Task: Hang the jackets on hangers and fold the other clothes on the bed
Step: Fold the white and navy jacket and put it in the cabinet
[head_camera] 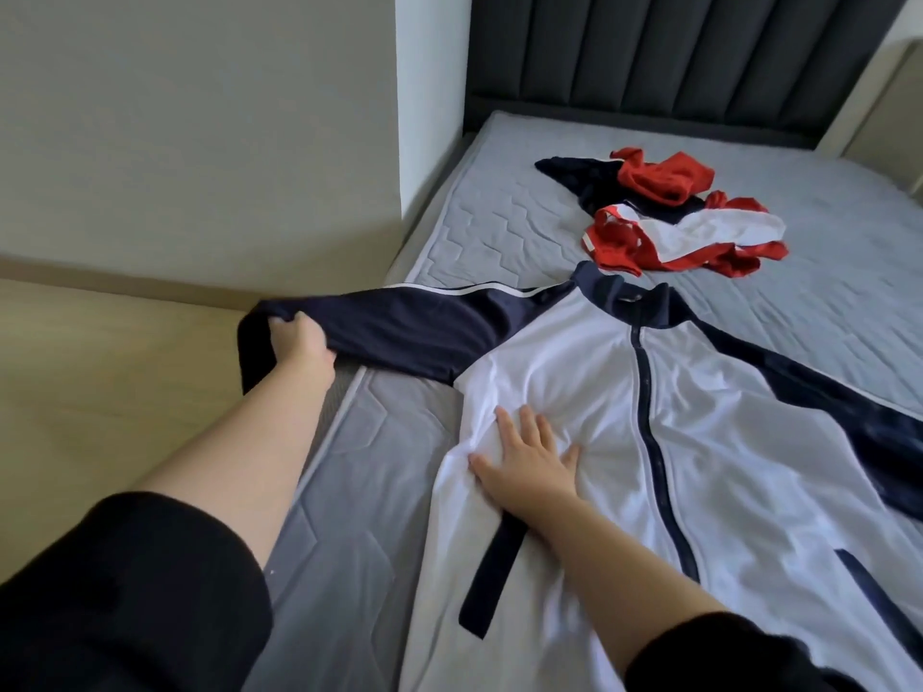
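White mesh-like fabric with navy sleeves makes up the jacket (599, 392), which lies front up and spread out on the grey quilted mattress (824, 317) of the bed, seen from the head camera. Its navy zipper (644, 392) is closed up to the standing navy collar (624, 292), and the collar points toward the dark padded headboard (674, 57). The body of the jacket covers the near part of the mattress, close to its left edge.

The left hand (299, 337) is clenched round the jacket's navy sleeve (399, 332) near the cuff, fingers curled over the cloth. This sleeve is stretched straight out sideways, past the left edge of the mattress and above the wooden floor (100, 367); the cuff end hangs down below the hand. The right hand (529, 457) lies flat, fingers spread and straight, pressing on the white front panel of the jacket, left of the zipper and just above a navy pocket strip (494, 566). The cloth wrinkles around its fingertips. It grasps nothing.

The jacket's other sleeve (824, 402) lies flat on the mattress, running toward the right edge.

Farther up the bed, between the collar and the headboard, sits a loose heap of red, white and navy clothes (674, 217), unfolded, apart from both hands. Black sleeves (125, 591) cover the person's upper arms.
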`<state>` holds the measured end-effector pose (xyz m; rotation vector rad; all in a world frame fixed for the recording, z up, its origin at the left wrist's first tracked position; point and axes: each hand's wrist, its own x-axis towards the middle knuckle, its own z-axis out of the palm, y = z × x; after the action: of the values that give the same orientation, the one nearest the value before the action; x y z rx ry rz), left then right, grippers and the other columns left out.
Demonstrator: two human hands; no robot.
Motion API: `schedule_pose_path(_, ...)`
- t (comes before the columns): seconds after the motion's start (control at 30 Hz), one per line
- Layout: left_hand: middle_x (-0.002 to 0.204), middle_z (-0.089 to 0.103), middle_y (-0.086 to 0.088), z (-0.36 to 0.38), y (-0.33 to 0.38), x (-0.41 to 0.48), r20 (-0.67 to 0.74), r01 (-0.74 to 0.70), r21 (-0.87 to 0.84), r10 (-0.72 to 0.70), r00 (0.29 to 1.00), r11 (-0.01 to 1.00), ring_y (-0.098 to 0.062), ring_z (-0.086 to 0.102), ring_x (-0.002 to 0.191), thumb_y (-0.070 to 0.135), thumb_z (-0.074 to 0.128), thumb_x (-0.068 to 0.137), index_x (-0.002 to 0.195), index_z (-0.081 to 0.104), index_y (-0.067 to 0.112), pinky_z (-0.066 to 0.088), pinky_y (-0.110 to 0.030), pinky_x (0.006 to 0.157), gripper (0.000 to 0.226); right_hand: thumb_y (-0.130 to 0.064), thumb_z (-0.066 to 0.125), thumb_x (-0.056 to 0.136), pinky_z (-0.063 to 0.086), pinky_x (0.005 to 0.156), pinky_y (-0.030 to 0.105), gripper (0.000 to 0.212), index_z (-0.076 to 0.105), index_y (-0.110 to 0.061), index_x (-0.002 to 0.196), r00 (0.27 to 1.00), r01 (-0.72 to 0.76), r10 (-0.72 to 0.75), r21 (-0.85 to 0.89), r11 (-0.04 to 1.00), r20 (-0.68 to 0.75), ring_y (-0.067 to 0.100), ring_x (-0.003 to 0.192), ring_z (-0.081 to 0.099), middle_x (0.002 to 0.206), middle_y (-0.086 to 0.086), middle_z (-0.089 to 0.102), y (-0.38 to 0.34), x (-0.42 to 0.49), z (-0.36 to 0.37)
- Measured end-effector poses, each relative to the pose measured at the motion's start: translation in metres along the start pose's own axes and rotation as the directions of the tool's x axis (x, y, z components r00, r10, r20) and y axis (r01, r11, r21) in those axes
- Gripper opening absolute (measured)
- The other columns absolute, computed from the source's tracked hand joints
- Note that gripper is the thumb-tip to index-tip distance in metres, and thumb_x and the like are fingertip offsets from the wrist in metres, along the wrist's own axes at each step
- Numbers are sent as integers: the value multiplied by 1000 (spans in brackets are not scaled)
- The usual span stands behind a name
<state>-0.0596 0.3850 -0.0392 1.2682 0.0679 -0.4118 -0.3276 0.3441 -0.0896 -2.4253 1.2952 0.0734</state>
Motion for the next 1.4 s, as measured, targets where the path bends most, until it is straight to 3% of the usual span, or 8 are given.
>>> schedule_pose_path(0.13, 140, 44, -24, 29, 7, -72, 242, -536, 536, 490, 838, 652, -36, 46, 126, 8, 31, 102, 137, 38, -5, 32, -29, 98, 38, -43, 43, 97, 27, 110, 39, 44, 45, -21, 135, 996, -85, 57, 562, 823, 67, 23, 132, 37, 143, 6, 40, 10, -9, -34)
schedule_pose_path(0.27, 104, 65, -17, 29, -38, -134, 842, -952, 153, 540, -16, -266, -36, 61, 97, 5, 43, 78, 101, 68, 4, 49, -36, 85, 34, -38, 41, 99, 43, 93, 35, 34, 55, -11, 113, 972, -183, 116, 966, -181, 206, 23, 104, 57, 114, 10, 57, 61, -43, -64)
schedule_pose_path(0.33, 125, 62, -10, 18, -70, -152, 976, -898, -97, 136, -170, -428, -35, 53, 121, 7, 49, 74, 111, 70, 17, 42, -46, 101, 43, -40, 38, 98, 42, 95, 46, 41, 54, -6, 115, 962, -90, 201, 908, -409, 186, 32, 110, 56, 125, 19, 56, 98, -63, -67)
schedule_pose_path(0.6, 158, 22, -1, 6, -88, -196, 863, -897, 440, -255, 435, -44, -18, 16, 146, -1, 38, 94, 145, 38, 21, 14, -27, 115, 55, -45, 43, 97, 32, 108, 51, 58, 38, -8, 142, 900, 113, 374, 710, -695, 224, 37, 134, 39, 145, 16, 42, 170, -123, -64)
schedule_pose_path(0.83, 68, 68, 3, 24, -79, -269, 613, -306, 619, -202, 764, 723, -18, 59, 67, 2, 41, 88, 81, 69, 12, 42, -19, 50, 31, -65, 51, 82, 40, 104, 50, 67, 51, -23, 134, 816, 188, 505, 697, -692, 281, 31, 121, 52, 130, 7, 55, 182, -130, -90)
schedule_pose_path(0.97, 74, 67, -17, 15, -91, -301, 494, 521, 437, -679, 543, 734, -28, 61, 73, 10, 37, 98, 94, 58, -4, 50, -31, 67, 26, -64, 54, 79, 52, 69, 48, 58, 60, -19, 116, 776, -62, 493, 825, -562, 394, 34, 92, 63, 105, 11, 64, 196, -147, -97)
schedule_pose_path(1.2, 121, 55, -22, 21, -103, -320, 591, 604, 259, -618, 519, 754, -36, 53, 120, 13, 46, 98, 125, 47, 8, 45, -40, 95, 27, -74, 46, 82, 56, 56, 48, 73, 61, -9, 114, 836, -294, 411, 930, -222, 363, 36, 93, 65, 112, 15, 66, 204, -169, -98)
schedule_pose_path(1.4, 96, 60, -14, 29, -109, -334, 614, 649, 229, -625, 482, 726, -31, 60, 97, 14, 50, 97, 107, 54, 7, 53, -42, 85, 12, -3, 57, 89, 53, 63, 39, 21, 59, -3, 110, 757, -254, 615, 967, -36, 222, 30, 83, 64, 110, 17, 65, 185, -175, -108)
